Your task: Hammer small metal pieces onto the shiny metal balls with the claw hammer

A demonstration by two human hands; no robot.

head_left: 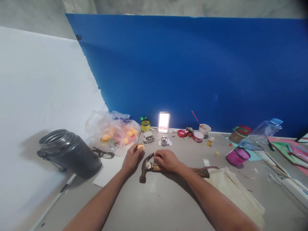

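My left hand (132, 158) is closed around a small yellow-orange round object (141, 147), its top showing between thumb and fingers; its exact kind is unclear. My right hand (167, 159) is curled, fingertips pressed together, just over the handle of a claw hammer (155, 167). Whether those fingers pinch something small is hidden. The hammer lies across the table with its dark metal head toward my left hand. Beyond the hands sit a small open box of metal bits (149, 138) and a round silvery container (164, 140) on white paper.
On the left are a dark wide-mouthed jar (72, 154), glasses (106, 154) and a plastic bag (115, 133) of orange items. A cream cloth (237, 192) lies at right, near a magenta pot (238, 156) and a clear bottle (266, 131). A blue board (192, 64) stands behind.
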